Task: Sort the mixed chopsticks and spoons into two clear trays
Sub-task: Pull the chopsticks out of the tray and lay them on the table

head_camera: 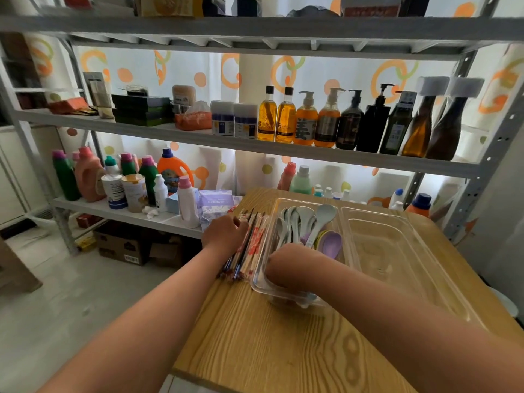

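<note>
Head: hands (224,233) (287,265) on chopsticks (253,245), in tray (283,200).

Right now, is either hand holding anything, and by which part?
The left hand grips the bundle of chopsticks around its far half. The right hand is down in the spoon tray, fingers hidden, so its hold cannot be told.

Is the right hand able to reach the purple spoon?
Probably yes. The right hand is inside the spoon tray, and the purple spoon lies just beyond it on top, with nothing covering it.
</note>
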`<action>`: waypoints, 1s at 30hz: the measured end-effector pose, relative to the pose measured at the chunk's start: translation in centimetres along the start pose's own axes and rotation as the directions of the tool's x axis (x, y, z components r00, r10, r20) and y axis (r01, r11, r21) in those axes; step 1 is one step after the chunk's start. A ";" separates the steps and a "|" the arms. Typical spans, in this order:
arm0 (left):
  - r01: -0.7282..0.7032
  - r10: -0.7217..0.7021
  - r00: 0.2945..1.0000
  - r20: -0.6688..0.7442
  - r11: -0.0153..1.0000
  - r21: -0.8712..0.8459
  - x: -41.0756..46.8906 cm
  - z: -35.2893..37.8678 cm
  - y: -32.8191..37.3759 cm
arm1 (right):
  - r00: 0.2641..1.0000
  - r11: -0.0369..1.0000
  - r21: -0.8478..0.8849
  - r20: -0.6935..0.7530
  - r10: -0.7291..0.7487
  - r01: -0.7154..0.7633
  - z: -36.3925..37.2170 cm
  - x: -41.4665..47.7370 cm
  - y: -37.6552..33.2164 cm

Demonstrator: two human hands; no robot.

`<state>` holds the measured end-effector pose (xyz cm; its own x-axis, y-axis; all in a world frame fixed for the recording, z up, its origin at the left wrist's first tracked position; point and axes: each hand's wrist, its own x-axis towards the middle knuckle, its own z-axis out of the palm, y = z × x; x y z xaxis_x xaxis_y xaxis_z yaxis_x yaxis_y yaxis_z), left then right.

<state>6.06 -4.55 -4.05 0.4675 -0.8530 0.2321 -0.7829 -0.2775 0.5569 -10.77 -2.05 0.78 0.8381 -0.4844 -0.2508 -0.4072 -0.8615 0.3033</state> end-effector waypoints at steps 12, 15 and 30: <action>-0.176 0.176 0.975 0.134 0.984 -0.009 -1.0 0.3 4.1 | 0.998 0.998 -0.007 -0.035 -0.060 0.060 -0.3 -0.5 0.7; -0.184 0.185 0.973 0.135 0.983 -0.019 -1.1 0.2 4.0 | 0.988 0.995 -0.018 -0.118 -0.095 0.094 -0.2 -1.1 1.4; -0.197 0.195 0.965 0.174 0.980 -0.007 -1.2 0.1 4.1 | 0.594 0.724 0.657 -0.673 0.440 0.208 -0.7 -3.3 2.6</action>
<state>2.24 -4.70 -2.16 0.2269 -0.9544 0.1938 -0.8565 -0.1009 0.5062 -14.35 -2.61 3.06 0.5632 -0.5646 0.6033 -0.3593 -0.8248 -0.4366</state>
